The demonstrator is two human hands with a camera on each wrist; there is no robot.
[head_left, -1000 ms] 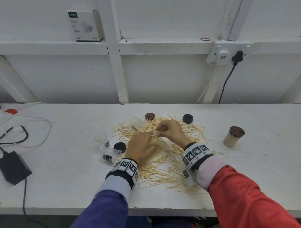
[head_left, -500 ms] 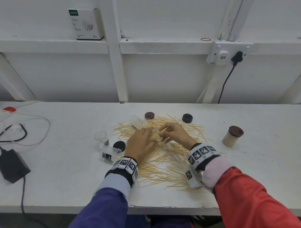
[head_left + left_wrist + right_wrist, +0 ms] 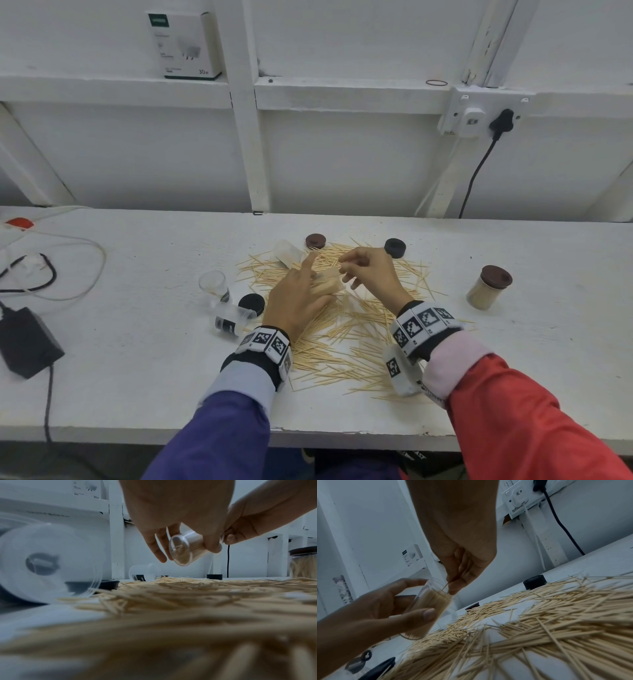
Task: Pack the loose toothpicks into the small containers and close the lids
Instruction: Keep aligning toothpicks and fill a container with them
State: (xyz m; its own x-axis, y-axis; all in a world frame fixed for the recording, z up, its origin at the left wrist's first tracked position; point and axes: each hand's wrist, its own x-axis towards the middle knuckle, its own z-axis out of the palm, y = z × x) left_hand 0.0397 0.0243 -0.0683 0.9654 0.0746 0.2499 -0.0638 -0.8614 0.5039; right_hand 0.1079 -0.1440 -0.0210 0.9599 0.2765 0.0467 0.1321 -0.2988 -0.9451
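Loose toothpicks [image 3: 346,335] spread over worktop [image 3: 137,359] nearest viewer, under both wrists. Left hand [image 3: 294,298] grip: thumb and curled fingers wrapped round clear container [image 3: 428,609], tilted, held off worktop above pile, packed with toothpicks. Right hand [image 3: 371,274] grip: fingertips pinched tight on a few toothpicks at container mouth. Farther left: two empty clear containers, one on its side [image 3: 233,318]. Right: filled, lidded container [image 3: 488,287]. Beyond pile: black lid [image 3: 395,247], brown lid [image 3: 315,241].
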